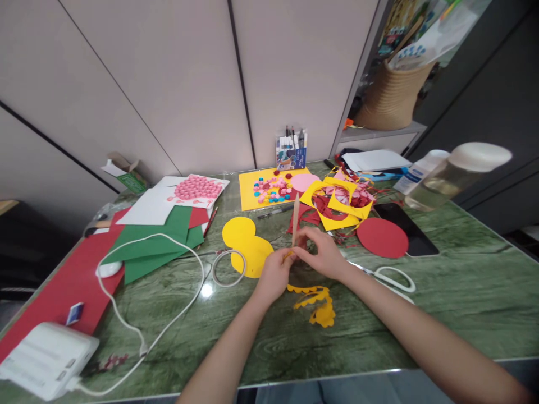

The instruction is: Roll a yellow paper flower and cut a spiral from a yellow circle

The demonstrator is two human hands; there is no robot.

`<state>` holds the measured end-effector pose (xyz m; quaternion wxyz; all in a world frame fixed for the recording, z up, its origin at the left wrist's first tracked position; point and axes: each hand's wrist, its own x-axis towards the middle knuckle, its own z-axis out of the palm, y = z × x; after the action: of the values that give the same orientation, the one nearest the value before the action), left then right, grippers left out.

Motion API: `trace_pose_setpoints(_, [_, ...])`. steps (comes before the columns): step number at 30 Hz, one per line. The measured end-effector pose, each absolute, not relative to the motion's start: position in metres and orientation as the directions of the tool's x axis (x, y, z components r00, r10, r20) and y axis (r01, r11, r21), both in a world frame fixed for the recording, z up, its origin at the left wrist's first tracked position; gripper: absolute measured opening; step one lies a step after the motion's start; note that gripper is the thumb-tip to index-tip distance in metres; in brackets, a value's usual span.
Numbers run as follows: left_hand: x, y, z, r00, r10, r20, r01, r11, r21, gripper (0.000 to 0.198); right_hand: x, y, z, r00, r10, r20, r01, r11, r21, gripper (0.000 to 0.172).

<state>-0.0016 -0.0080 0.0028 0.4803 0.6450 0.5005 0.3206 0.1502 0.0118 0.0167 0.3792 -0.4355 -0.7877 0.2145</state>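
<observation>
A flat, pale stick (296, 219) like a wooden craft stick stands upright at my fingertips. My left hand (275, 275) pinches near its lower end, and a small bit of yellow paper (288, 255) shows between the fingers. My right hand (322, 252) is closed at the same spot, its thumb and fingertips meeting at the stick. Overlapping yellow paper circles (248, 252) lie left of my hands, beside a tape roll (228, 268). Yellow scalloped paper scraps (322, 314) lie below. White-handled scissors (393, 280) rest partly under my right forearm.
A red paper circle (382, 238) overlaps a phone (410, 230) on the right. Behind it stand bottles (455, 174). Colored pompoms (273, 188) and cut scraps (337, 202) lie ahead. Green sheets (155, 241), a white cable (177, 314) and a white box-shaped device (48, 359) occupy the left.
</observation>
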Motion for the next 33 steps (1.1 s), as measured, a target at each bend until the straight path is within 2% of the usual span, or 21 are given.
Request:
trace_pose_setpoints(3, [-0.004, -0.006, 0.001, 0.326, 0.942, -0.081, 0.311, -0.026, 0.950, 0.027, 0.152, 0.013, 0.021, -0.383, 0.841, 0.382, 0.486, 0.535, -0.691, 0.014])
trace_pose_setpoints(6, [-0.007, -0.005, 0.000, 0.351, 0.931, -0.100, 0.279, -0.002, 0.960, 0.026, 0.153, 0.014, 0.022, -0.422, 0.831, 0.364, 0.461, 0.542, -0.702, 0.008])
trace_pose_setpoints(14, [-0.008, -0.004, 0.010, 0.390, 0.908, -0.152, 0.194, 0.080, 0.978, 0.022, 0.153, 0.014, 0.022, -0.432, 0.820, 0.376, 0.451, 0.558, -0.697, 0.011])
trace_pose_setpoints(25, [-0.005, -0.006, 0.012, 0.347, 0.921, -0.177, 0.214, 0.106, 0.971, 0.022, 0.152, 0.013, 0.018, -0.427, 0.802, 0.417, 0.476, 0.592, -0.650, 0.011])
trace_pose_setpoints(33, [-0.004, -0.006, 0.005, 0.351, 0.923, -0.156, 0.211, 0.085, 0.974, 0.025, 0.151, 0.011, 0.016, -0.427, 0.815, 0.392, 0.486, 0.572, -0.661, 0.012])
